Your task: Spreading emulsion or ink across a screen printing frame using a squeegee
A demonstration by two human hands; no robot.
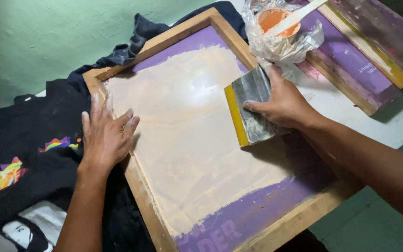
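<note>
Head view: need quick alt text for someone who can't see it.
The right hand grips a yellow-edged squeegee on a wood-framed printing screen smeared with pale ink, while the left hand presses flat on the frame's left edge. Dark printed shirts lie left; an orange ink tub sits above.

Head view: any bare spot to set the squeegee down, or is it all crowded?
Free: white table strip right of the frame, below the second screen. Also the green surface top left. Crowded: dark shirts left of the frame, left hand on its edge, right hand with squeegee on the mesh, paint cup above.
</note>
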